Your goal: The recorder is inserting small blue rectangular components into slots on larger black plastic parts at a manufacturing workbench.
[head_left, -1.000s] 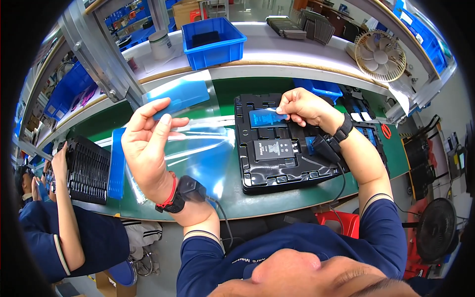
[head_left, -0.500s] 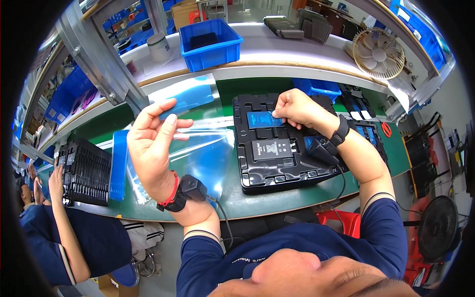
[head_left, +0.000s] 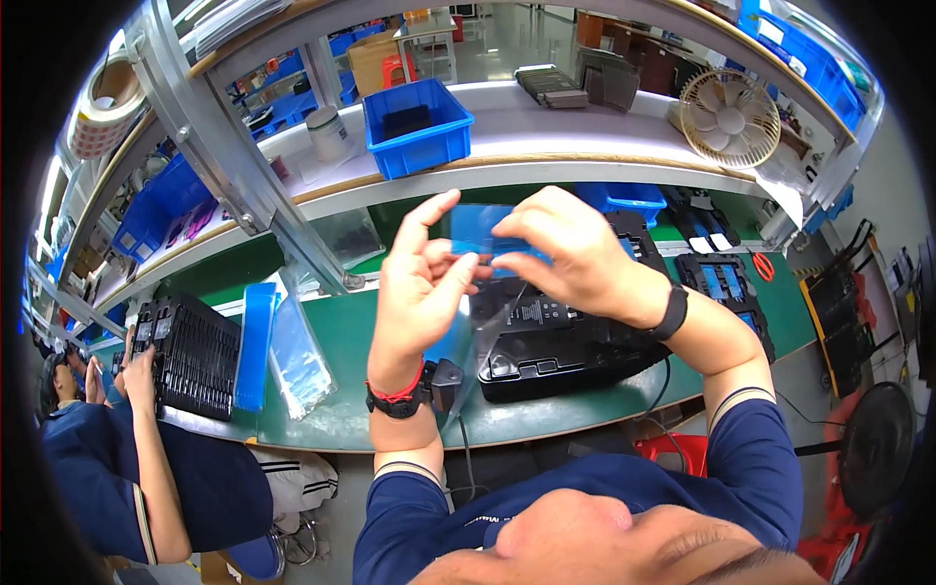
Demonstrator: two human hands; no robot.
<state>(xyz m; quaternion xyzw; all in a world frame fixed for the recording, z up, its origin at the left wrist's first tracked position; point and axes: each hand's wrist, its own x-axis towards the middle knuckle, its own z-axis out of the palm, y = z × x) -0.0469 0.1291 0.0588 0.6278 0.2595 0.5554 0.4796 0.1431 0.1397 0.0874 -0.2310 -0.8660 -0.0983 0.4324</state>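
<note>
Long green workbench (head_left: 351, 414) crossed by both forearms. Black moulded plastic tray (head_left: 531, 378) set on bench, partly covered by hands. Rectangular blue plastic bin (head_left: 429, 151) placed on shelf behind. Left hand (head_left: 414, 297) raised at tray's left edge, fingers slightly spread; film edge pinched by thumb and fingers. Right hand (head_left: 585, 258) curled over film, thumb and index parted; whether film is gripped cannot be told. Translucent blue plastic film (head_left: 473, 222) held up between hands, above tray. Flat dark rectangular battery (head_left: 536, 311) seated in tray, partly hidden.
</note>
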